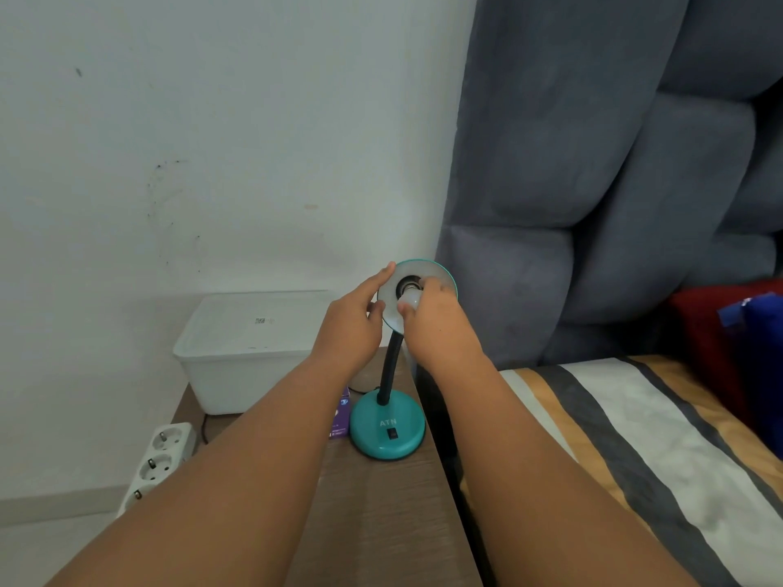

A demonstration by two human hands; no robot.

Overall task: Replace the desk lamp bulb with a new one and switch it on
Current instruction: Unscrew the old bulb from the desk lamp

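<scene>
Two hands work at the teal desk lamp's shade, which is tilted up toward the camera at the far end of the wooden worktop. Left hand grips the left rim of the shade, thumb on the front edge, fingers curled behind. Right hand is closed on a white bulb, fingertips wrapped round it just in front of the dark socket at the shade's centre; cannot tell if the bulb's base is seated in the socket or just clear of it. Black gooseneck runs down from shade to round teal base, marked ATN, with a black rocker switch on its near side. Purple box lies just left of the base, partly hidden by the left forearm. White lidded plastic bin sits far left on the worktop. White power strip lies at the worktop's left edge. Grey padded headboard and striped bedding are to the right.
</scene>
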